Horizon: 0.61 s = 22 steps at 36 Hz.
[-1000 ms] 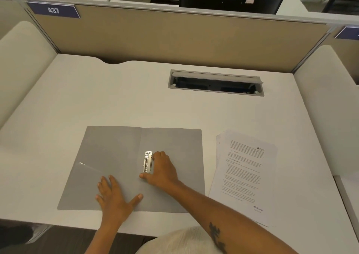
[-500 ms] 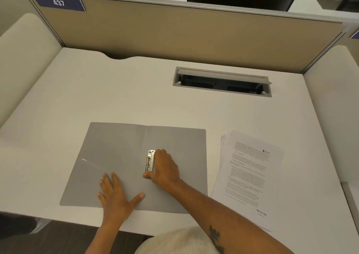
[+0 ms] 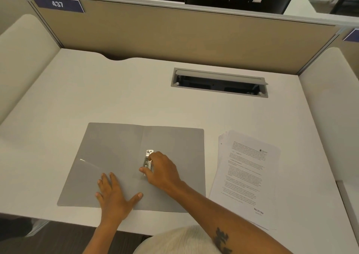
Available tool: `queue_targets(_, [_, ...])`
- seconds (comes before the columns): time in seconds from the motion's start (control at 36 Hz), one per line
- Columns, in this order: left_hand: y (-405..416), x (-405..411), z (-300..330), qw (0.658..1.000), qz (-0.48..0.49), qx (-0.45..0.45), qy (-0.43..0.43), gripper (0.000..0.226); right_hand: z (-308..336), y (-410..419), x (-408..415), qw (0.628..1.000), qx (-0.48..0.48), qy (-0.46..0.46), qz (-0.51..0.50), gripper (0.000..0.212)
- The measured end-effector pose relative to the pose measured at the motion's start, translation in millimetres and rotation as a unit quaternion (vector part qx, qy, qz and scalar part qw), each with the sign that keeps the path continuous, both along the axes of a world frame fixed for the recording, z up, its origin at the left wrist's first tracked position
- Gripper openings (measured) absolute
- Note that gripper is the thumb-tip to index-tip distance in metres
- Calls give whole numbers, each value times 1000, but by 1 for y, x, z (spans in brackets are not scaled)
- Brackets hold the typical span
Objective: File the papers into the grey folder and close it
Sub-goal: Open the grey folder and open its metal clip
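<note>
The grey folder (image 3: 108, 156) lies open and flat on the white desk, near the front edge. A metal clip (image 3: 147, 161) is fixed just right of its centre fold. My right hand (image 3: 163, 171) rests on the right half, with thumb and fingers pinching the clip. My left hand (image 3: 114, 193) lies flat, fingers spread, pressing the folder's lower middle. A stack of printed papers (image 3: 246, 178) lies on the desk to the right of the folder, slightly fanned, untouched.
An open cable tray (image 3: 219, 82) is sunk into the desk (image 3: 116, 90) behind the folder. A tan partition (image 3: 174, 34) with a label "437" closes the back; cushioned side panels (image 3: 21, 45) flank the desk.
My right-hand fingers have curled tighter around the metal clip. The left hand stays flat on the folder. The camera view shifted slightly.
</note>
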<state>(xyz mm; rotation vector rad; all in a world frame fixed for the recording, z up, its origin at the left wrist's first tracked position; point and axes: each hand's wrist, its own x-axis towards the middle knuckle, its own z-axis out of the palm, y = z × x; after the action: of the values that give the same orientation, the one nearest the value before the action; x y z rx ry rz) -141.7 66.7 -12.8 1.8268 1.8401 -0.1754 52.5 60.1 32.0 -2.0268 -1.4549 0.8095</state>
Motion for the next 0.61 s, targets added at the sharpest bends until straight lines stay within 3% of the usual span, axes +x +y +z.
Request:
queue_targets(0.19, [-1, 1, 3, 1000, -1, -2, -1, 140, 5, 5, -2, 994, 94, -50, 26, 23])
queue_targets(0.61, [1, 2, 7, 1000, -6, -6, 15, 141, 6, 52, 4, 994, 90, -61, -16, 25])
